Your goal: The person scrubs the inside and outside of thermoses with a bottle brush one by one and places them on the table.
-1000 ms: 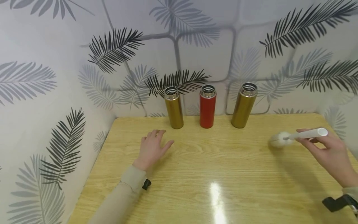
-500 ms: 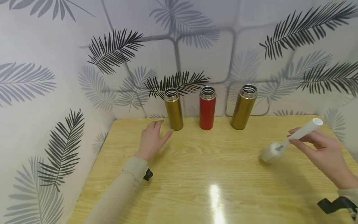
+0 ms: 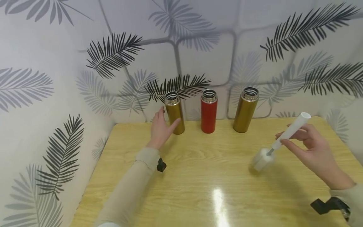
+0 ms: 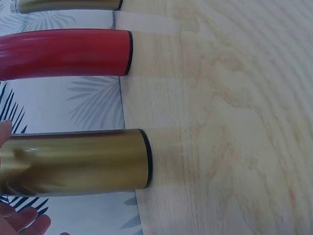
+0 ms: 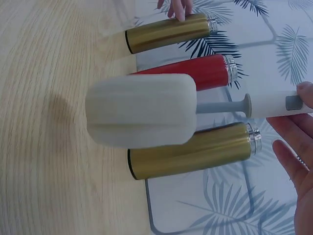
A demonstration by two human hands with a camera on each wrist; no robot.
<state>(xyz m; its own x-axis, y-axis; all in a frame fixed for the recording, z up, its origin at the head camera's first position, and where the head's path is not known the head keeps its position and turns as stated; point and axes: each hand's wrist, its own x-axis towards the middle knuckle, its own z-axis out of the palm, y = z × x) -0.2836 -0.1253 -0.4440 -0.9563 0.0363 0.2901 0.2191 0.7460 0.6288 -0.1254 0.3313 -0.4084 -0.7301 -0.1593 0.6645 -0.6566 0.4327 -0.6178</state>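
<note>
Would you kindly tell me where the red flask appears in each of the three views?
Head view: the red flask stands upright at the back of the table, middle of three.
Left wrist view: it lies sideways near the top left, above the left gold flask.
Right wrist view: mid-frame, partly behind the white sponge brush.
Shared landmark: the left gold flask, next to it in every view.

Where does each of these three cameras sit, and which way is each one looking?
Head: worn on the head, looking forward and down at the table; both forearms, left hand and right hand show.
Left wrist: low by the left gold flask, facing the wall; only fingertips show.
Right wrist: behind the sponge brush, facing the flasks; the right hand's fingers show.
Shared: the red flask appears in all three.
</note>
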